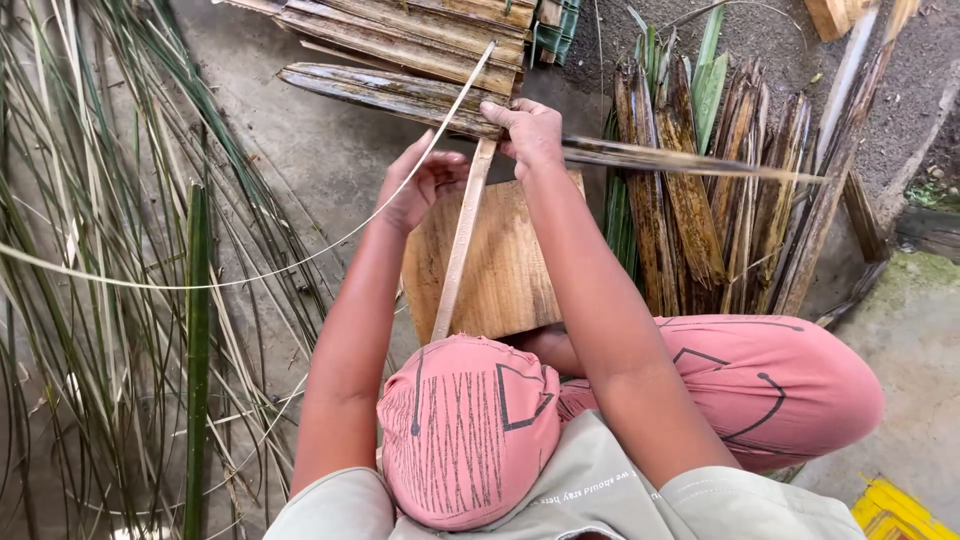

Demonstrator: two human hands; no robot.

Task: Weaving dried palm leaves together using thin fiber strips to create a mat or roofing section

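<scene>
Right hand (532,132) at twelve o'clock, fingers clamped on a long dark blade (690,160) pointing toward three o'clock. Left hand (420,185) just beside, fingers pinching a thin pale strip (300,262) trailing toward nine o'clock. Pale cane (460,240) upright between both, over a wooden board (505,265).

We see salmon-pink trousers (770,385) with dark line patterns at five o'clock, a pale grey-green shirt (600,495) at six, a tan wooden board (505,265) at centre, green and straw-coloured leaf strips (110,300) at nine, brown-streaked dried stalks (700,190) at two.
</scene>
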